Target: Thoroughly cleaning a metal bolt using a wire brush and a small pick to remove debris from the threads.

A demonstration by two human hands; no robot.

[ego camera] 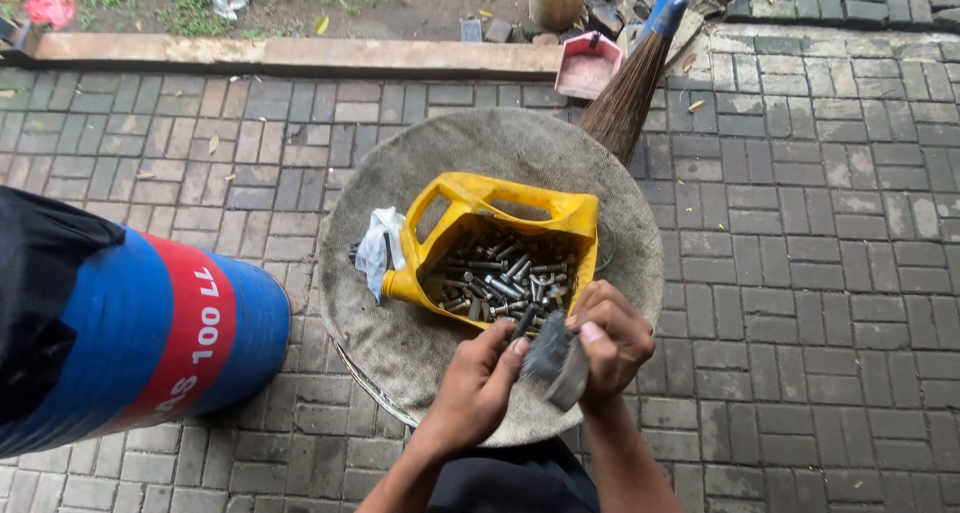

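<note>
My left hand (478, 383) pinches a dark bolt (524, 322) by its lower end, just at the near edge of a cut-open yellow plastic jug (470, 208). The jug lies on its side and is filled with several greasy bolts (500, 278). My right hand (612, 338) grips a paintbrush (560, 358) with dark bristles, and the bristles press against the bolt. Both hands hover over a round drum top covered with grey cloth (400, 333).
A blue drum with a red band (150, 338) lies on its side at the left. A white rag (378, 248) sits beside the jug. A broom (630, 93) and a red dustpan (588, 65) lie beyond the round top. Brick paving surrounds everything.
</note>
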